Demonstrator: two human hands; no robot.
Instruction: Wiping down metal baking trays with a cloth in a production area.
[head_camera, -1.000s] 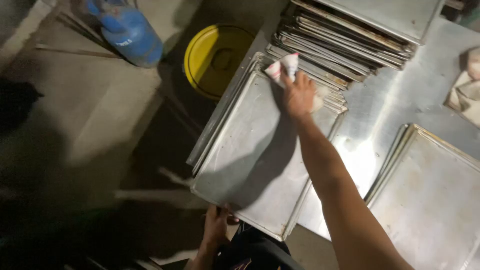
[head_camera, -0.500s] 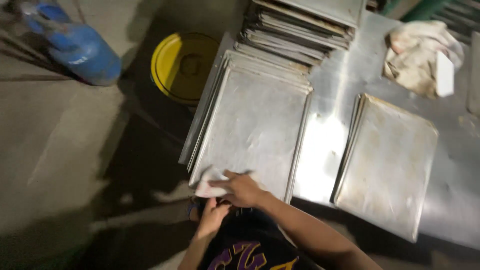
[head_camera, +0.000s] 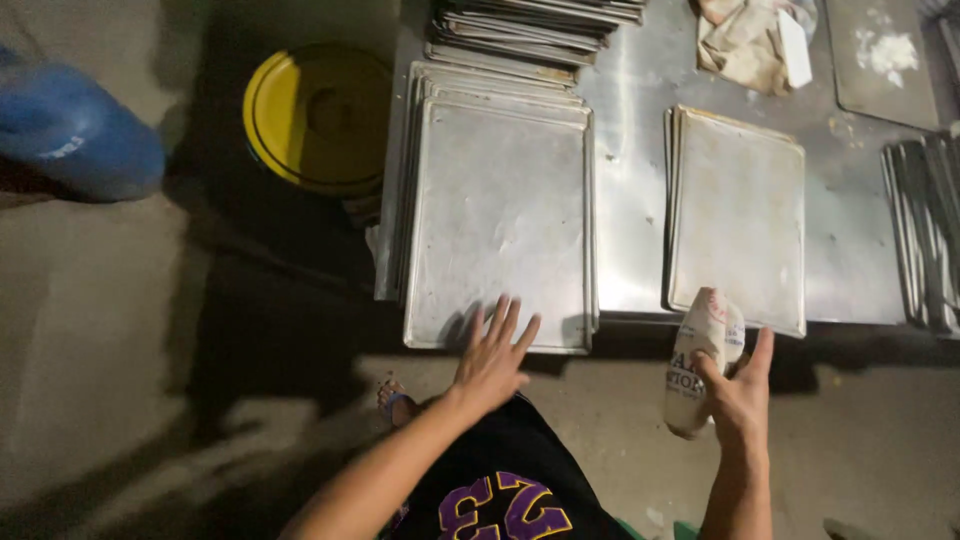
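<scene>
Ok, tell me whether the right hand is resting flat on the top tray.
No, the right hand holds a folded white cloth off the table edge; the left hand touches the top tray.

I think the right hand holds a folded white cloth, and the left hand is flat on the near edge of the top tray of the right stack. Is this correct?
Not quite. In the head view the left hand lies on the near edge of the top tray of the left stack, not the right stack. The rest stands: the right hand holds the folded white cloth.
</scene>
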